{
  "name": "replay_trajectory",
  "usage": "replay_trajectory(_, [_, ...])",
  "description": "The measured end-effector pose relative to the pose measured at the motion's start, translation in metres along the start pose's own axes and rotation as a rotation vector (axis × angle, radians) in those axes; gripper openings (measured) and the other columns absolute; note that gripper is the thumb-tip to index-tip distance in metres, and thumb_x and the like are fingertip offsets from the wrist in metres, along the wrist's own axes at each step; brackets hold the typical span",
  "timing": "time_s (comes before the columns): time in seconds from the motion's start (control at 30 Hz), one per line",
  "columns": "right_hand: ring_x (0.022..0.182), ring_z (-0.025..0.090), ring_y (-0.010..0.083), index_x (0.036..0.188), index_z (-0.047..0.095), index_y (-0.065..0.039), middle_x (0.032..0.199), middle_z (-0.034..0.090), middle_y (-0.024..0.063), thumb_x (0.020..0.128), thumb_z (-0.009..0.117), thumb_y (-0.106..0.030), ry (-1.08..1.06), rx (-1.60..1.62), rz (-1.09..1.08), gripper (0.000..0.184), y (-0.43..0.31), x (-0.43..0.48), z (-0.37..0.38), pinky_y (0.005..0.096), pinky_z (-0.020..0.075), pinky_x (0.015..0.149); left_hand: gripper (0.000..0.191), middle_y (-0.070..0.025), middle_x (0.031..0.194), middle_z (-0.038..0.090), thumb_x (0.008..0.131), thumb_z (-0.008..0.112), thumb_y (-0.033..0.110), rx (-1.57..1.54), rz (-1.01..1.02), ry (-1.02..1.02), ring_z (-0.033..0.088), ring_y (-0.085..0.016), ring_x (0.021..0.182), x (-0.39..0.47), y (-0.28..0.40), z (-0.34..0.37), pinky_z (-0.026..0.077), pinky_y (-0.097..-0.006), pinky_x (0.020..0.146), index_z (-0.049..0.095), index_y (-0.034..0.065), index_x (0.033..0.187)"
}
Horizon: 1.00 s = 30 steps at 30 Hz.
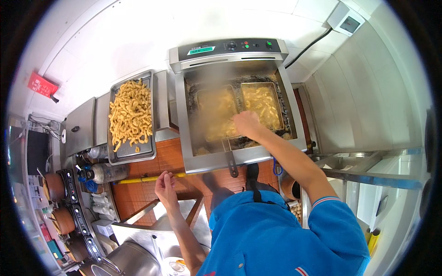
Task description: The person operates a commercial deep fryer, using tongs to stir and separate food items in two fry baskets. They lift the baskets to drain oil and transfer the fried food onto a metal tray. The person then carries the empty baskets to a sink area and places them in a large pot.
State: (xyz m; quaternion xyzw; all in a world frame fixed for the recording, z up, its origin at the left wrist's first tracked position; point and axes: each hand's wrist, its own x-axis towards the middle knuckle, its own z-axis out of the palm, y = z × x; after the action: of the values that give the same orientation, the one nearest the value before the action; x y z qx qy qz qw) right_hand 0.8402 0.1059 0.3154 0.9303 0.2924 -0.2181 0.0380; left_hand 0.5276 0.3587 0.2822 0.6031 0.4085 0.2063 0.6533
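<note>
My right hand (246, 124) is bent over the middle of a steel deep fryer (238, 161), between two wire baskets sunk in bubbling oil. Whether it grips something, perhaps a thin utensil, cannot be told. Strips of food fry in the right basket (261, 105). Steam blurs the left basket (217, 112), whose dark handle (232, 165) hangs over the fryer's front edge. My left hand (166, 188) is raised in front of the fryer, to its left, fingers bent, with nothing visible in it. A metal tray (134, 159) left of the fryer holds a heap of golden fried strips.
A steel counter stands behind and beside the tray. Below it are a gas-bottle-like container (107, 173) and a yellow pole (148, 179) above the tiled floor. Brown pots (64, 220) stand on burners at the far left. A large steel pot (133, 260) is at the lower left.
</note>
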Motion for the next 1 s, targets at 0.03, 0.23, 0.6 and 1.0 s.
replay_trajectory(0.03, [0.094,0.076,0.0329,0.103,0.078,-0.008,0.099,0.078,0.0144,0.092,0.063,-0.022,-0.024,-0.014,-0.003,0.024,0.004,-0.001,-0.012,0.0461,0.0609,0.079,0.029,-0.0077,0.105,0.074,0.106,0.065,0.021,0.014,0.007,0.008,0.066,-0.011,0.085,-0.001,0.000,-0.001,0.052,-0.0234,0.072,0.068,-0.0008,0.124])
replay_trajectory(0.23, [0.097,0.075,0.0315,0.105,0.074,-0.009,0.096,0.076,0.0121,0.084,0.068,-0.014,-0.113,-0.017,-0.055,0.022,0.040,-0.038,-0.114,0.0473,0.0595,0.083,0.027,-0.0060,0.098,0.071,0.106,0.064,0.022,-0.067,-0.001,0.013,0.061,-0.008,0.079,-0.010,-0.023,-0.013,0.048,-0.0212,0.066,0.069,-0.0022,0.118])
replay_trajectory(0.6, [0.082,0.075,0.0263,0.088,0.080,-0.009,0.083,0.077,0.0095,0.075,0.079,-0.013,0.204,-0.031,-0.071,0.013,0.026,0.010,-0.041,0.0424,0.0589,0.068,0.028,-0.0078,0.102,0.072,0.107,0.063,0.023,0.022,0.003,0.015,0.067,-0.011,0.085,-0.009,-0.008,-0.005,0.051,-0.0224,0.068,0.069,-0.0002,0.120])
replay_trajectory(1.0, [0.084,0.075,0.0311,0.091,0.077,-0.007,0.086,0.076,0.0134,0.078,0.076,-0.015,-0.138,-0.228,-0.239,0.015,0.018,-0.015,-0.134,0.0435,0.0598,0.074,0.029,-0.0070,0.104,0.073,0.107,0.063,0.021,0.034,-0.019,0.048,0.066,-0.011,0.084,-0.008,-0.022,-0.020,0.052,-0.0231,0.070,0.068,-0.0014,0.123])
